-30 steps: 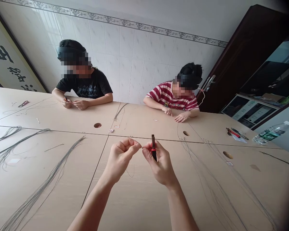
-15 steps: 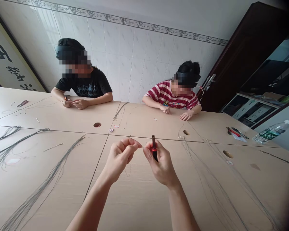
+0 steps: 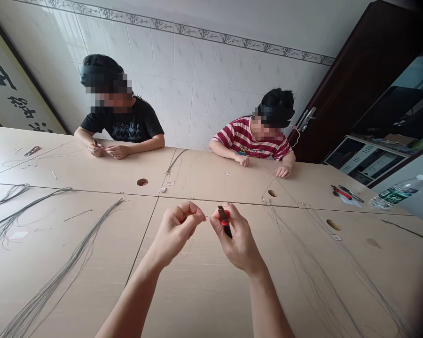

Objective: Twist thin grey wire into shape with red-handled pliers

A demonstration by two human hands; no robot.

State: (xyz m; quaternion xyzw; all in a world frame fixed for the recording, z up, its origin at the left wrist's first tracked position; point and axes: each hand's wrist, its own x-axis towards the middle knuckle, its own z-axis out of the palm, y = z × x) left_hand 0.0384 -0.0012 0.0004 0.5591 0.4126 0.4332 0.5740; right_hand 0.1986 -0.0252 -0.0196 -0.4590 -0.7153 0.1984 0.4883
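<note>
My left hand is closed in a pinch on a thin cord, and a slack loop of it hangs below the fingers. My right hand wraps round small pliers with a dark metal head and red-and-black handles. Its thumb and forefinger also meet near the short end of the cord, just right of my left fingertips. What lies between those fingertips is too small to make out. Both hands are above the table, close together.
Bundles of thin grey cords lie on the left, with more strands on the right. A water bottle and red-handled pliers are at far right. Two people sit opposite; one holds a small tool. The tabletop has round holes.
The pliers in my right hand have tilted, their head leaning left and a little lower. My left fingertips have shifted slightly. The right-hand person opposite has drawn one hand back and closed it.
</note>
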